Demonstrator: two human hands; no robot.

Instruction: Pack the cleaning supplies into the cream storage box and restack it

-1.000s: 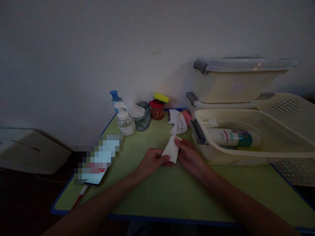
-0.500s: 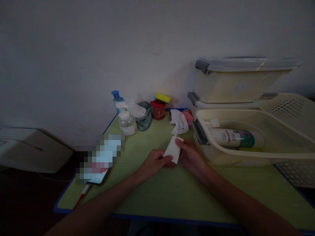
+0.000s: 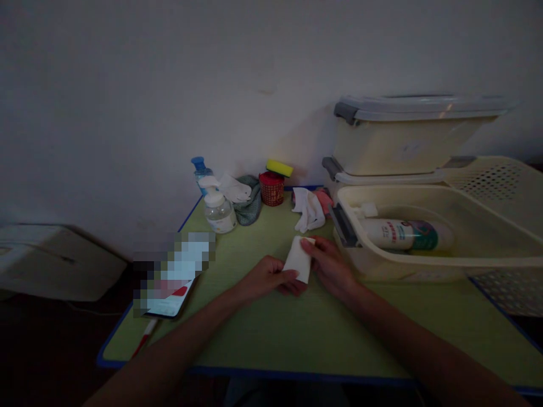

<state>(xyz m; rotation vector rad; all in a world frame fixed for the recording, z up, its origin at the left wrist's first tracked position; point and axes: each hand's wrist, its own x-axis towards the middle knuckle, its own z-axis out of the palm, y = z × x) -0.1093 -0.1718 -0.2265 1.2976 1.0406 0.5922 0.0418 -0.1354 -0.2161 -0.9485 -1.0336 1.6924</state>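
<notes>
Between my two hands is a small white folded piece (image 3: 299,260), cloth or paper, I cannot tell which. My left hand (image 3: 271,275) pinches its lower left end, thumb on top and fingers beneath. At its upper right corner my right hand (image 3: 331,265) grips it, thumb pressed on the face and the other fingers behind. The piece is held tilted above the green table (image 3: 254,333). Just beyond it lies a crumpled white cloth (image 3: 309,210) with a pinkish-red cloth (image 3: 324,200) beside it.
At the right stands an open cream bin (image 3: 466,261) with a white and teal bottle (image 3: 399,233) inside; a lidded box (image 3: 407,144) is stacked behind. A pump bottle (image 3: 219,213), grey cloth (image 3: 249,206), red woven container (image 3: 272,189) and yellow sponge (image 3: 279,168) line the back. A phone (image 3: 178,277) lies left.
My hands keep hold of the white piece, which has turned slightly more upright and looks a little narrower. The view has shifted slightly; the other things stay put.
</notes>
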